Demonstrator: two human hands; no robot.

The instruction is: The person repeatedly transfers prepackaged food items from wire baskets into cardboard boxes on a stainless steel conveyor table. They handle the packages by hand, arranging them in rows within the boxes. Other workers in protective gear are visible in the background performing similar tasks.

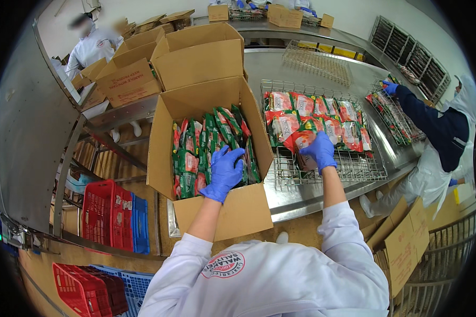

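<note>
My left hand [225, 171], in a blue glove, is inside an open cardboard box [225, 208], its fingers apart on the green-and-red plastic packets [189, 162] standing in rows there. My right hand [321, 152], gloved too, grips the near edge of a red-and-white food packet [304, 139], which tilts up at the front of a wire basket [349, 168]. Several more such packets [333, 132] lie in rows in that basket. My right fingertips are partly hidden by the packet.
The steel table [258, 63] carries an empty wire rack [317, 63] farther back. On the right, a co-worker [433, 132] handles another wire basket [396, 117] of packets. More cardboard boxes [127, 83] stand at the left. Red crates [99, 211] and flattened cartons [407, 243] are below.
</note>
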